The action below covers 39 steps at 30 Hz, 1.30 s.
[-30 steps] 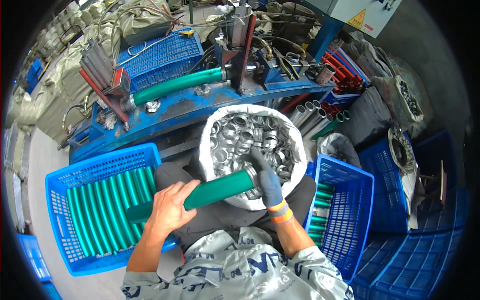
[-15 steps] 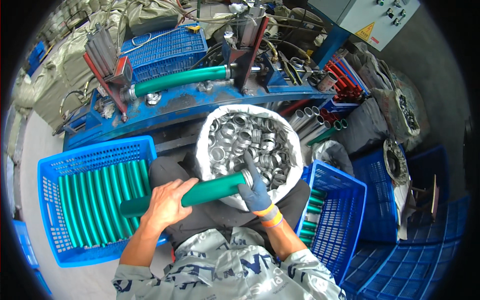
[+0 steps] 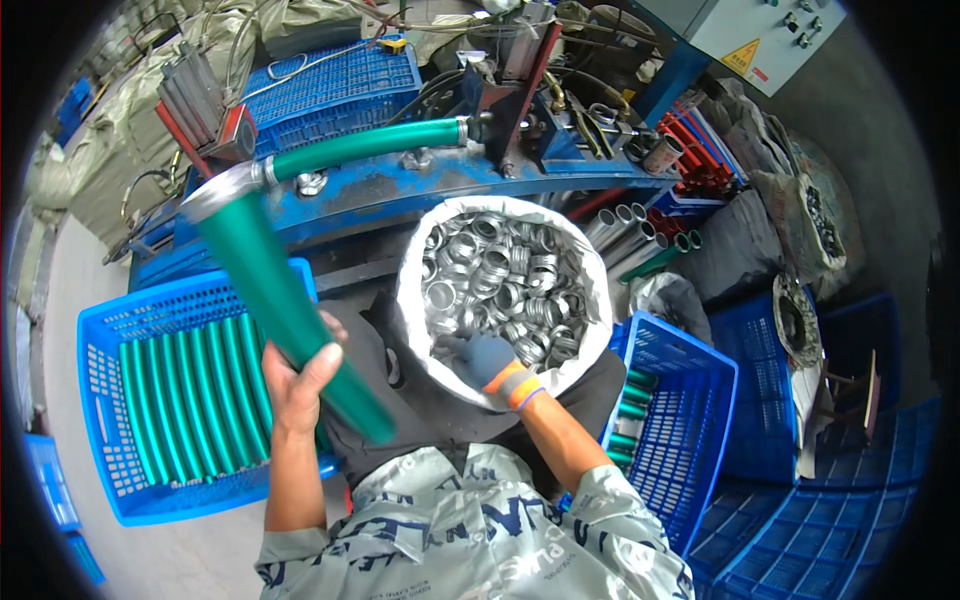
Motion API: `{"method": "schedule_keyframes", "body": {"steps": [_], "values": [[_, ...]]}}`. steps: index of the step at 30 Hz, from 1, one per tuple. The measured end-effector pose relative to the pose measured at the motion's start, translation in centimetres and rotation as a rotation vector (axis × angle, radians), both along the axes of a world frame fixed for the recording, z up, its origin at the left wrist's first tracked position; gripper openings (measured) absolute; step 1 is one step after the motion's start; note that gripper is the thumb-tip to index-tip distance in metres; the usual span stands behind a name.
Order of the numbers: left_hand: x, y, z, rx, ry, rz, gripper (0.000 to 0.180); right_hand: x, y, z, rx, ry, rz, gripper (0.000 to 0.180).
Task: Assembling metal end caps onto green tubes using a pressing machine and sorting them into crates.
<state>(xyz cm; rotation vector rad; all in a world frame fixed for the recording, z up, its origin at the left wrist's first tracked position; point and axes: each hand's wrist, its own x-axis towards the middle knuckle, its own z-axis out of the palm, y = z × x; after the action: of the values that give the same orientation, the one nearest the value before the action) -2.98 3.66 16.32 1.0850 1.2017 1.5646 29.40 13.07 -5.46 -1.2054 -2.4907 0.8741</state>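
Your left hand (image 3: 300,385) grips a green tube (image 3: 275,300), tilted up to the far left over the blue crate (image 3: 110,400). Your gloved right hand (image 3: 487,358) sits in the sack of metal rings (image 3: 500,275); grip hidden.

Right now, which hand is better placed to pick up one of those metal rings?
The right hand: gloved, it is already in the white sack among the metal rings. The left hand is gripping the green tube.
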Motion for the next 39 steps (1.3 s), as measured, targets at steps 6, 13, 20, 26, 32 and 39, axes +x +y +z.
{"method": "schedule_keyframes", "body": {"steps": [6,13,20,26,32,39], "values": [[-0.3,-1.4,-4.1,-0.060,-0.230,0.140,0.059,-1.7,-0.2,-0.1,0.009,-0.340,-0.043,0.036],[-0.9,-1.5,-6.0,-0.104,-0.443,0.285,0.059,-2.7,-1.1,-0.3,-0.041,-0.293,-0.173,0.044],[-0.9,-1.5,-7.0,-0.114,-0.586,0.414,0.055,3.2,-0.1,-1.8,0.013,0.095,-0.322,0.051],[3.0,-1.3,-9.8,-0.267,-0.780,0.269,0.055,5.5,-0.1,3.8,-0.915,1.506,-0.296,0.044],[4.6,-1.4,-9.2,-0.277,-0.732,0.232,0.054,2.2,-2.0,12.1,-0.597,1.142,-0.340,0.068],[4.2,-2.5,-9.0,-0.236,-0.666,0.274,0.053,0.1,-3.3,13.1,-0.293,0.864,-0.293,0.106]]}}
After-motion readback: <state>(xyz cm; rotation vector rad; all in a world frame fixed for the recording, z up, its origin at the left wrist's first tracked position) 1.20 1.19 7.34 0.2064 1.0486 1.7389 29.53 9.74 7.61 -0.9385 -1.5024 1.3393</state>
